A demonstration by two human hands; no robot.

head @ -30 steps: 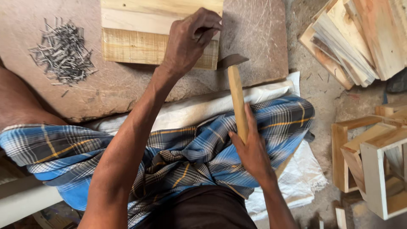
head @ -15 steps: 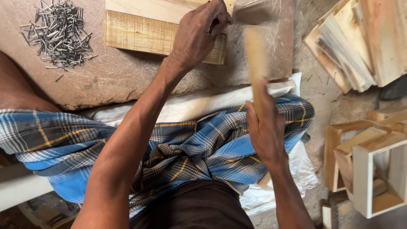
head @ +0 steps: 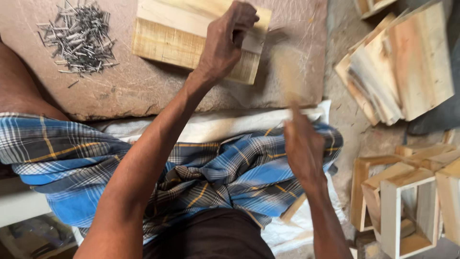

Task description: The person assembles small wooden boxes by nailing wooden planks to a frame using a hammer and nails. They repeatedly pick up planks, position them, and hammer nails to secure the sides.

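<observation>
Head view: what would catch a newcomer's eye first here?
The left hand pinches at the top edge of a pale wood board at centre top, while the right hand grips a motion-blurred hammer beside it. A heap of nails lies at top left, and the blue checked cloth fills the middle.

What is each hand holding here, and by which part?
Right hand grips a blurred hammer by its handle's lower end. Left hand rests on the wooden board; pinched item unclear.

Nail pile (head: 79, 38) lies left of wooden board (head: 191, 41); wood stacks (head: 402, 67) right.
</observation>
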